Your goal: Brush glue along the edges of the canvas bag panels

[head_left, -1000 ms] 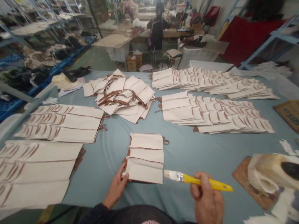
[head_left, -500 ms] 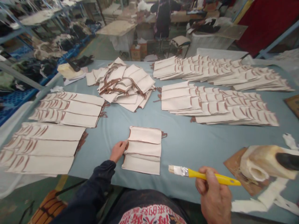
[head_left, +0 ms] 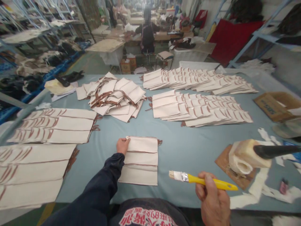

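Desk (head_left: 195,141), blue-green cover, spreads across the whole near view. On it, overlapping rows of cream pieces with brown edging: two on the far right, a back row (head_left: 188,80) and a front row (head_left: 199,108); two more on the left, an upper row (head_left: 54,125) and a lower row (head_left: 35,175). Between them, toward the far edge, a loose heap (head_left: 117,97) of the same.

Single cream piece (head_left: 141,158) lies flat before the person, three bands parted by brown lines, brown loop at its upper right corner.

To the right, a pale container (head_left: 246,155) with a black handle-like part poking out, on a brown board (head_left: 225,164).

Left hand (head_left: 122,146) is at the piece's upper left corner, fingers curled in and touching its edge; I can't tell whether they pinch or only press. Right hand (head_left: 215,201) well apart from the piece, fingers clamped on the yellow handle of a brush (head_left: 199,180). Its bristles point at the piece's right edge, desk showing between.

Smallest: a little pinkish bottle (head_left: 283,186), far right.
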Tool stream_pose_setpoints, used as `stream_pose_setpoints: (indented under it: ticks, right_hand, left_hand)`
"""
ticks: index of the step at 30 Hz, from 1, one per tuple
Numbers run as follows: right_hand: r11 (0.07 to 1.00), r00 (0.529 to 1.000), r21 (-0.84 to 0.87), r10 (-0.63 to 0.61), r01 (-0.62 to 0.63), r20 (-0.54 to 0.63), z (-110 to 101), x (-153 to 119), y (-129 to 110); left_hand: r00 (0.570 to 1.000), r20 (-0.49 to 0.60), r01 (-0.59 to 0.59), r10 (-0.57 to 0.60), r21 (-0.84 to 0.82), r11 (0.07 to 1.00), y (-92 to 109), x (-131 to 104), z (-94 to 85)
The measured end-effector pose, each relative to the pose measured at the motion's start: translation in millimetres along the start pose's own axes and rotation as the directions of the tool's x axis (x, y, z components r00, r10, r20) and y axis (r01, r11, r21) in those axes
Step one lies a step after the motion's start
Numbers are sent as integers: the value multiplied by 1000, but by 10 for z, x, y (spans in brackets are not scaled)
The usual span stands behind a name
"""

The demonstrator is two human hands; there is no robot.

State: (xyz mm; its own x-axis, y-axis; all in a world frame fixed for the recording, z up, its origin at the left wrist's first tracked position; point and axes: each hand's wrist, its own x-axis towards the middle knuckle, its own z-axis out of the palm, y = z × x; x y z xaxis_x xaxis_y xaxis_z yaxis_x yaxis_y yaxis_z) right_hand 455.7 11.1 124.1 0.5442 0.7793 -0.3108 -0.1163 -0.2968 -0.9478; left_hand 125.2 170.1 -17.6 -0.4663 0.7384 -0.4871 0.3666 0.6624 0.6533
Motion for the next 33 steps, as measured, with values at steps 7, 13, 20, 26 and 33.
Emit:
stream_pose_setpoints:
  ticks: [7, 13, 20, 26, 33]
  right_hand:
    - [997, 999, 66, -39, 37, 26, 181, 13, -159]
    - [988, 990, 142, -71, 54, 118, 316, -31, -497]
    - [965, 939, 161, -243, 208, 243, 435, -198, -810]
    - [873, 828, 159, -487, 460, 277, 409, -426, -833]
    - [803, 729, 205, -595, 560, 338, 497, -510, -728]
  left_hand:
    - [929, 324, -85, 177, -278, 957, 205, -626, -167]
    - [849, 364, -278, 383, -310, 909, 300, -1551, -455]
    - [404, 286, -903, 869, -30, 429, 417, -2176, -580]
    - [106, 205, -989, 973, 127, 81, 508, -2287, -548]
    - [-5, 247, -987, 969, 153, -44, 466, -2296, -528]
